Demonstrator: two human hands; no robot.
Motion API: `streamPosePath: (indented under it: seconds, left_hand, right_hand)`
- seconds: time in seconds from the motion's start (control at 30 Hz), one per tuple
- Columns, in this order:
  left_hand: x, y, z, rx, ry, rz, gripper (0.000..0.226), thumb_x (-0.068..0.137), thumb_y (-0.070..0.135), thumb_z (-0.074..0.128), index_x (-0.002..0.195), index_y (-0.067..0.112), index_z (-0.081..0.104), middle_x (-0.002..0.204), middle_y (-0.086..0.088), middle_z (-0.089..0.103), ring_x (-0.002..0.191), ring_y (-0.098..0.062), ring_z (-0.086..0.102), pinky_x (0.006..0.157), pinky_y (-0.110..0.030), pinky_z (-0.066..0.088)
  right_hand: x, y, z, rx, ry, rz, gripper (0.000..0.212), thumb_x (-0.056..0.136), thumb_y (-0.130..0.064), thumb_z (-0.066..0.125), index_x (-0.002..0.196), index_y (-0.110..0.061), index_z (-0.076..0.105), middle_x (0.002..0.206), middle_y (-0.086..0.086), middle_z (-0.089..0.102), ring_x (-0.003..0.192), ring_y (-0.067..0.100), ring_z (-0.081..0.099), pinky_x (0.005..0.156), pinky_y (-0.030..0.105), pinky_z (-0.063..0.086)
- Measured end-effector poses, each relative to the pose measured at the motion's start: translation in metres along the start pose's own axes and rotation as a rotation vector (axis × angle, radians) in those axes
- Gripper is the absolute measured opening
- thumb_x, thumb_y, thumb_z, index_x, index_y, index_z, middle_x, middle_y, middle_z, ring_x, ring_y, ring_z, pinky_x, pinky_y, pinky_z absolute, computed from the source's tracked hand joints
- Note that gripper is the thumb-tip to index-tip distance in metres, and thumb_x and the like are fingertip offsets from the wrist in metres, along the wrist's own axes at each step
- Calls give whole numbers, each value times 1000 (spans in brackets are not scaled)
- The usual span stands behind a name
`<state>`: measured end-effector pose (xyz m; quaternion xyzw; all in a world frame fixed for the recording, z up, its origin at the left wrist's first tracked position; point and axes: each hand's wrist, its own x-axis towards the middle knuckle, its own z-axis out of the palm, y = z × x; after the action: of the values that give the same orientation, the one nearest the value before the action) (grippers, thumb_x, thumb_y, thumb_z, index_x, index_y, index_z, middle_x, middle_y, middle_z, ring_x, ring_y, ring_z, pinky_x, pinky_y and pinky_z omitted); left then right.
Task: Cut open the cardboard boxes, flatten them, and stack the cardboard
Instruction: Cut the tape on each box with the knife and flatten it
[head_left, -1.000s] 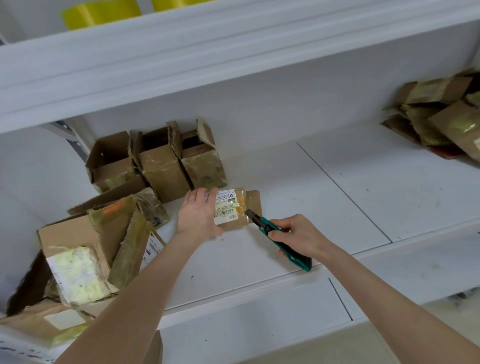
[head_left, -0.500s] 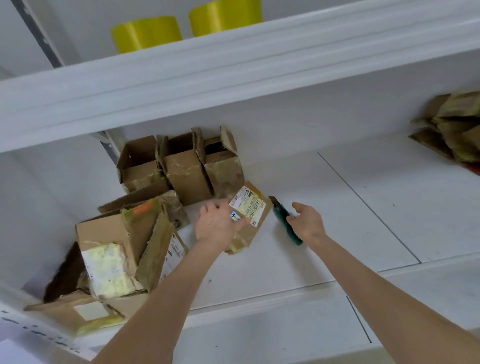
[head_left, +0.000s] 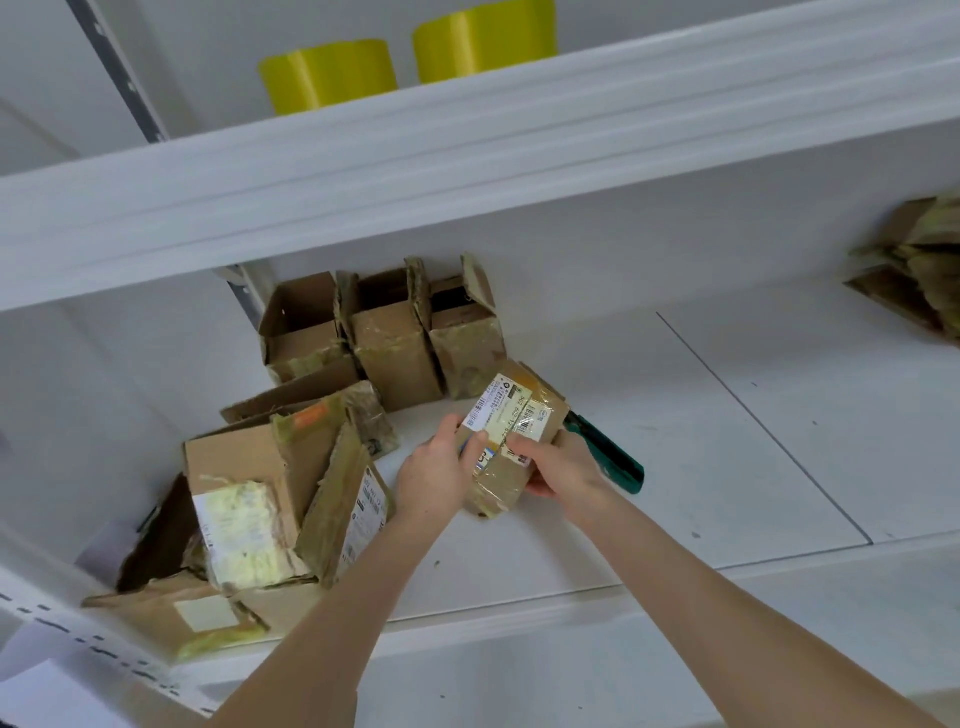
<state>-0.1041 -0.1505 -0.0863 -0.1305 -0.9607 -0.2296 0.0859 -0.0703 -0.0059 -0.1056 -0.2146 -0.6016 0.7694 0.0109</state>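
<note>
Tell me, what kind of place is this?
Probably a storeroom or packing area: long white shelves, lots of used cardboard boxes waiting to be cut up, and big yellow rolls stored up top.

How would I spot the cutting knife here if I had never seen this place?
Start at the white lower shelf, the one under the yellow cylinders. Find the left hand and right hand holding a small labelled box. Just right of the right hand lies the knife, flat on the shelf. It is the only dark green thing there, slim and straight beside brown cardboard boxes.
</note>
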Motion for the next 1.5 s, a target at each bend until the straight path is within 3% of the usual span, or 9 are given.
streamPosePath:
  seconds: [0.13,0.27,0.5,0.83,0.93,1.1,1.3,1.4,1.5]
  left_hand:
    - [1,3,-8,142,35,19,57,88,60,51,131,23,44,110,-4,61,99,-26,59,75,-36,47]
    - [2,16,-14,276,145,83,86,73,66,65,141,22,34,118,-3,45,103,-18,57,63,-29,44]
    - [-3,30,-21,305,114,72,53,88,42,56,132,14,44,111,-7,48,84,-30,62,61,-31,42]
    - [-1,31,-29,-63,20,92,13,85,14,49,81,13,61,66,-2,56,68,-25,54,60,-33,41]
    - [0,30,-30,-185,-17,24,18,85,14,48,81,10,66,70,-10,65,71,-29,59,63,-35,48]
    - [1,28,-33,-498,-159,-28,23,84,2,50,85,9,72,83,-11,72,83,-29,69,78,-42,57]
    - [-1,22,-46,-959,-231,-36,32,92,-3,50,111,14,69,96,-1,75,89,-16,71,69,-24,57]
    - [-1,29,-40,-846,-93,-63,23,90,3,57,103,16,70,91,-5,74,85,-22,71,73,-32,59]
    - [-2,34,-34,-509,-31,-48,22,90,24,63,69,23,59,69,5,63,71,-19,60,58,-23,46]
  right_hand:
    - [-1,-9,8,-287,140,-196,21,82,-25,72,102,-24,67,104,-1,72,91,20,68,79,41,57]
    - [-9,-21,14,-748,332,-371,30,82,-37,69,106,-20,61,99,-1,70,92,23,65,65,26,40]
    - [-22,-28,8,-983,372,-505,25,88,-41,61,103,-22,58,90,-3,68,81,21,64,61,27,39]
    - [-13,-26,-21,-624,249,-348,22,88,-29,66,109,-23,63,99,-2,68,88,21,67,78,43,56]
    - [-11,-25,-26,-442,231,-308,20,88,-20,67,108,-22,63,98,-2,68,82,21,69,75,43,59]
    - [-14,-25,-31,-246,202,-274,25,89,-12,66,112,-19,61,89,-4,65,75,14,67,53,23,53]
    - [-10,-19,-44,-225,223,-244,7,91,-21,64,94,-26,65,101,2,71,92,22,67,89,45,54]
    - [-8,-17,-36,-356,239,-285,14,91,-30,63,101,-20,66,97,1,71,91,23,67,86,47,54]
    - [-10,-21,-30,-429,253,-329,30,92,-35,61,117,-18,61,107,1,69,96,21,66,83,40,54]
